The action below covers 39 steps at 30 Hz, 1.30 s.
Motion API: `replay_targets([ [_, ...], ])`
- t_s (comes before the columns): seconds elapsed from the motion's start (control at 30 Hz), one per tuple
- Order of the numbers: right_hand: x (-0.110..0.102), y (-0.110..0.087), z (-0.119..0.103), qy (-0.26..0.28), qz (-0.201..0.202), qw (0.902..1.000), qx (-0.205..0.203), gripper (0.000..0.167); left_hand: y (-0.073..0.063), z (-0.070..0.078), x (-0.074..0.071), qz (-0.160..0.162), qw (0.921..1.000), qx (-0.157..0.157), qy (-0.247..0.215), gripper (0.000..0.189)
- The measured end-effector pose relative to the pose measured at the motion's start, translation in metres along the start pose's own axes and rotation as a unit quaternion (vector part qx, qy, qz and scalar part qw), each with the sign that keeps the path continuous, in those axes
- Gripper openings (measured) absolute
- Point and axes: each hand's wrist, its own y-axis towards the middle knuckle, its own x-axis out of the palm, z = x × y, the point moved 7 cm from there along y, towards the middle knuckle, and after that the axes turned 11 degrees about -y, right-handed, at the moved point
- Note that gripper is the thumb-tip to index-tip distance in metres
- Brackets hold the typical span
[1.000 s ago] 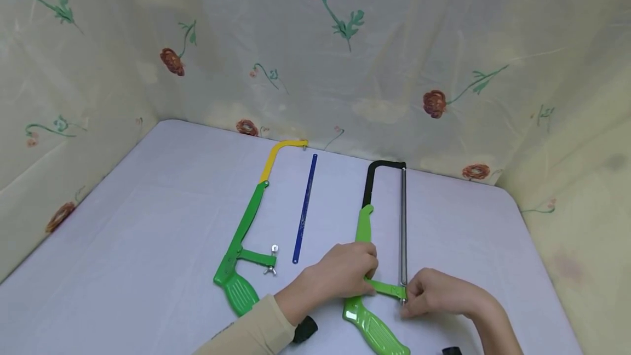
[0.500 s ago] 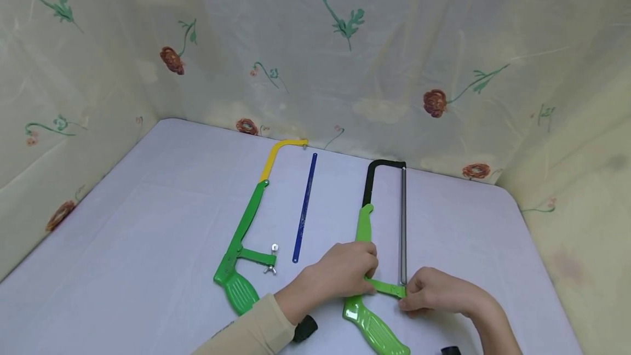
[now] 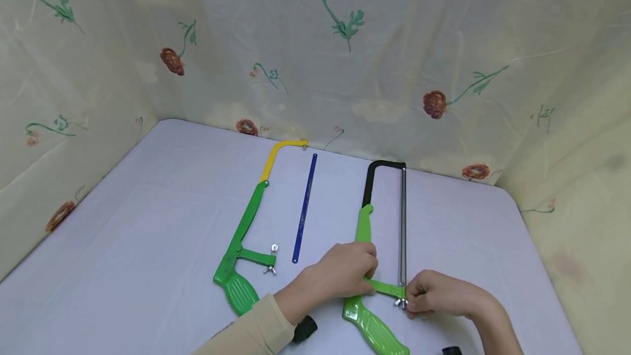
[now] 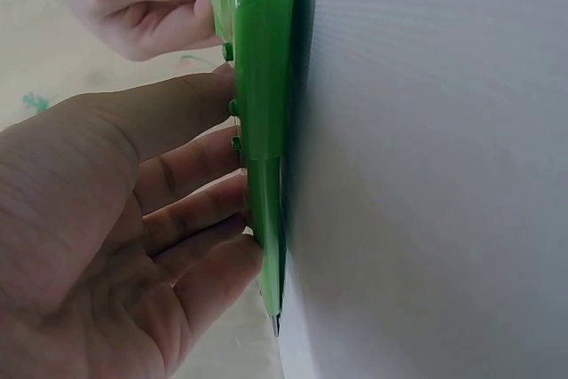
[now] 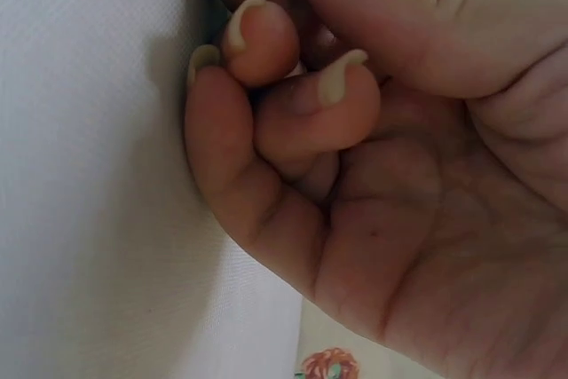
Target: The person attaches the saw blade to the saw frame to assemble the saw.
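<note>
A light-green hacksaw [image 3: 377, 330] with a black front bow lies on the white table, a grey blade [image 3: 403, 223] running along its open side. My left hand [image 3: 340, 273] grips its frame just above the handle, fingertips against the green metal in the left wrist view. At the near end of the blade, my right hand [image 3: 439, 295] has thumb and forefinger at a silver wing nut [image 3: 401, 303] below the short green arm. The right hand's other fingers [image 5: 306, 113] curl in close to the table. Most of the nut is hidden in the right wrist view.
A darker green hacksaw [image 3: 241, 234] with a yellow bow and no blade lies to the left. A loose blue blade [image 3: 305, 207] lies between the two saws. Flower-printed cloth [image 3: 374, 70] rises along the table's back and sides.
The right fingers have shifted slightly at the wing nut, whose wings now show beside the fingertips. The left hand and both saws have stayed in place.
</note>
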Motion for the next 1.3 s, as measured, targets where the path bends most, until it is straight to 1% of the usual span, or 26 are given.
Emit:
replay_targets([
  [0.23, 0.0, 0.0, 0.001, 0.003, 0.002, 0.9999, 0.011, 0.017, 0.001, 0.0, 0.001, 0.003, 1.0, 0.003, 0.002, 0.025],
  [0.47, -0.006, 0.001, 0.002, -0.043, 0.047, 0.9976, 0.028, 0.016, 0.002, 0.0, 0.001, 0.008, 0.9999, 0.006, 0.012, 0.027],
  [0.63, -0.006, 0.002, 0.004, -0.045, 0.057, 0.9967, 0.037, 0.014, 0.001, 0.0, 0.001, 0.003, 1.0, 0.001, 0.009, 0.027],
  [0.77, -0.007, 0.002, 0.003, -0.058, 0.059, 0.9962, 0.027, 0.014, 0.001, -0.001, 0.001, 0.002, 1.0, -0.002, 0.008, 0.027],
  [0.9, -0.009, 0.002, -0.002, -0.075, 0.06, 0.9952, 0.019, 0.017, 0.0, -0.001, 0.001, 0.002, 1.0, -0.003, 0.003, 0.026],
  [1.1, -0.012, 0.0, -0.012, -0.106, 0.087, 0.9904, 0.018, 0.027, -0.001, -0.003, 0.0, 0.0, 1.0, -0.003, -0.007, 0.025],
  [1.17, -0.011, 0.0, -0.015, -0.109, 0.095, 0.9891, 0.028, 0.031, -0.001, -0.003, 0.0, -0.001, 1.0, -0.003, -0.008, 0.026],
  [1.3, -0.008, 0.002, -0.015, -0.122, 0.107, 0.9845, 0.067, 0.038, -0.002, -0.003, -0.001, -0.004, 0.9999, -0.002, -0.011, 0.026],
])
